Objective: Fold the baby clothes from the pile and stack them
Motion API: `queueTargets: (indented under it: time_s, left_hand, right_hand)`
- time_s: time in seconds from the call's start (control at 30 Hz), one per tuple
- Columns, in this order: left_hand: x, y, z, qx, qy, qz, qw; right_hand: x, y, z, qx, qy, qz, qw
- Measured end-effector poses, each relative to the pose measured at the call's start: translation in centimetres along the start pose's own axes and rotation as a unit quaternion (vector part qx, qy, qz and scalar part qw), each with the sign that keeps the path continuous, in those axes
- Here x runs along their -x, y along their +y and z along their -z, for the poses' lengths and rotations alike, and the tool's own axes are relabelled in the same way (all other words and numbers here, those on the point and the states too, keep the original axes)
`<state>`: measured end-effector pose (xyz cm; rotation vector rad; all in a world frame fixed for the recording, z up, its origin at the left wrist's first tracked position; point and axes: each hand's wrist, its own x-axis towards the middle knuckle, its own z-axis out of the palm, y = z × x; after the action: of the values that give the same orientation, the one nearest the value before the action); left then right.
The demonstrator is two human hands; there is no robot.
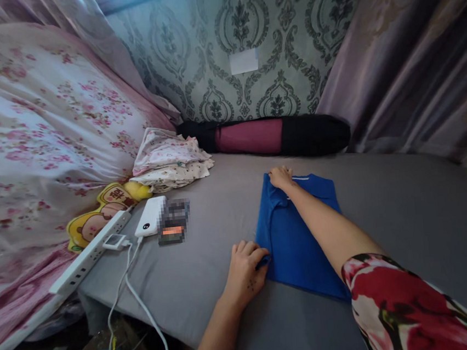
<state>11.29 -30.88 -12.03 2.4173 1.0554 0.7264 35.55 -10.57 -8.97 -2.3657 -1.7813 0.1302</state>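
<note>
A blue shirt (293, 241) lies folded into a narrow strip on the grey bed sheet (407, 219). My left hand (245, 270) pinches the shirt's near left corner, fingers closed on the cloth. My right hand (280, 177) reaches across the shirt and grips its far left corner by the collar. My right arm lies over the blue cloth, its flowered red sleeve at the bottom right.
A stack of folded light clothes (170, 159) sits at the back left. A white power bank (150, 216), a power strip (92, 252) with cables and a yellow plush toy (104, 209) lie left. A dark bolster (271, 136) lines the wall. A flowered quilt (35, 139) is piled left.
</note>
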Motion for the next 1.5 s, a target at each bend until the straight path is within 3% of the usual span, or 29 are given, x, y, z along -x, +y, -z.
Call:
queueTargets:
  time_s: [0.3,0.53,0.7,0.83,1.03,1.3,1.43,1.5]
  left_hand:
    - [0.0,0.6,0.2,0.014,0.006,0.02,1.0]
    - [0.0,0.9,0.6,0.026,-0.008,0.003,1.0]
    - [0.0,0.8,0.6,0.028,-0.005,0.004,1.0]
    - [0.1,0.7,0.4,0.018,0.0,0.012,1.0]
    - [0.3,0.5,0.2,0.017,0.0,0.012,1.0]
    - [0.1,0.6,0.5,0.016,-0.01,0.02,1.0]
    - [0.1,0.5,0.6,0.027,-0.005,0.016,0.999]
    - [0.1,0.6,0.6,0.03,-0.004,0.017,0.999]
  right_hand:
    - [-2.2,0.0,-1.9,-0.004,-0.007,-0.021,1.0]
    - [-2.3,-0.4,-2.6,0.009,0.015,-0.009,1.0]
    - [-0.9,-1.4,-2.3,0.017,0.02,0.001,1.0]
    - [2.1,-2.5,-2.2,0.03,0.052,0.071,0.996]
    - [5.4,-3.2,-3.4,0.023,-0.025,0.061,0.998]
    - [4.6,-3.0,-3.5,-0.01,-0.054,0.019,0.998]
    - [4.0,-1.9,-2.6,-0.047,-0.089,0.044,0.994]
    - [3.6,-0.9,-1.7,-0.069,-0.07,0.075,0.992]
